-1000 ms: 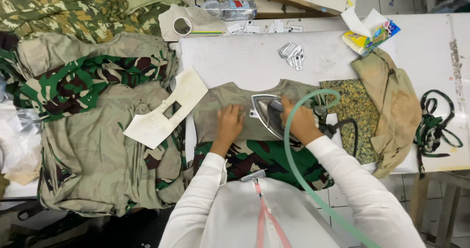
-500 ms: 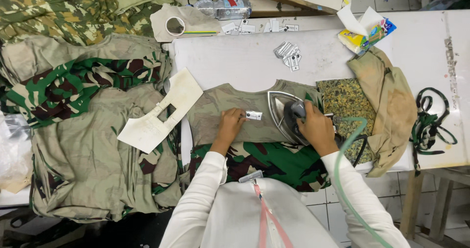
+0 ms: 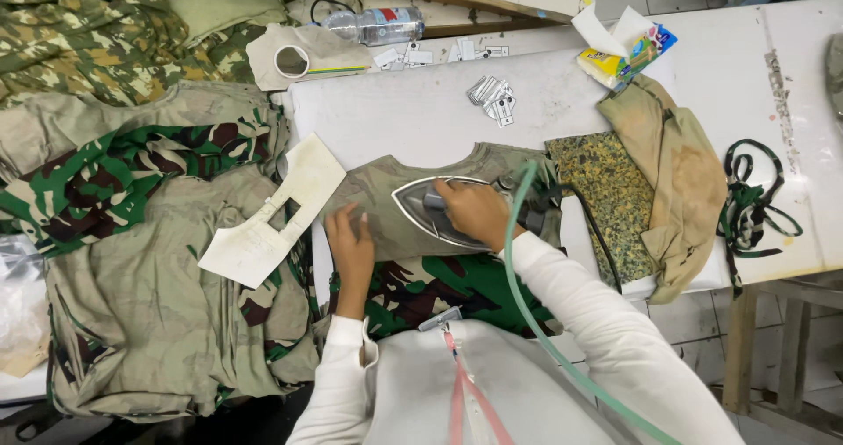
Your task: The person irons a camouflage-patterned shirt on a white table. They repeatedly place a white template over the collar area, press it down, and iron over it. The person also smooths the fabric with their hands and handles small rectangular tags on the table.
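Iron (image 3: 436,212) sits soleplate-down on an olive fabric piece (image 3: 378,201), near the middle of the white bench (image 3: 421,116), nose pointing left. Right hand (image 3: 474,212) in a clenched grip on the iron's handle; white sleeve runs back toward the body. Pale green hose (image 3: 518,269) curves from the iron's rear down past that sleeve and off the lower edge. Left hand (image 3: 351,243) lies flat on the fabric just left of the iron's nose, fingers spread, grasping nothing. The fabric's near edge hangs over the bench front, showing green camouflage cloth (image 3: 430,291) underneath. Just left of the fabric, a white card template (image 3: 272,221) with a rectangular cut-out rests partly on a heap of khaki garments (image 3: 149,313). Right of the iron, a mottled yellow-green pad (image 3: 610,195), then a tan cloth (image 3: 680,177) draped off the bench edge. Behind the iron, small paper tags (image 3: 493,98); farther back a tape roll (image 3: 292,61) and a plastic bottle (image 3: 373,25).
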